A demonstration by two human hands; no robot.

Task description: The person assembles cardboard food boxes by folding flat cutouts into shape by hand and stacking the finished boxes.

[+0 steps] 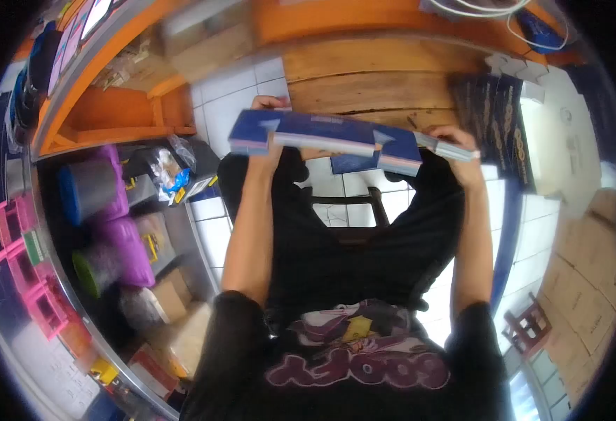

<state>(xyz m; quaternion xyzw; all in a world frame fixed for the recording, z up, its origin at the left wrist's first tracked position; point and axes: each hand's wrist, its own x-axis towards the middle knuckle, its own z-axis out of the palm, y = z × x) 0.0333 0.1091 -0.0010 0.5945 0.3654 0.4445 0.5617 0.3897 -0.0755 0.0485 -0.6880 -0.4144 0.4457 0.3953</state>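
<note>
The plank worktop [371,88] lies ahead of the seated person, and a long blue carton [322,130] with pale edges is held up across its near edge. The left hand [271,103] has its grip closed around the carton's left end, fingers curled over the far side. The right hand [451,131] is at the other end, its grip clasping thin pale pieces [447,146]; blur makes it hard to say whether these belong to the carton. Another blue piece [353,164] shows below, by the worktop's near edge. At the worktop's right end stands a row of dark boxes [486,119] with light print, and brown cartons [581,263] are stacked farther right and nearer the person. Left of the worktop, beyond a strip of white tiles [227,112], purple containers [127,249] sit on a shelf [181,245].
</note>
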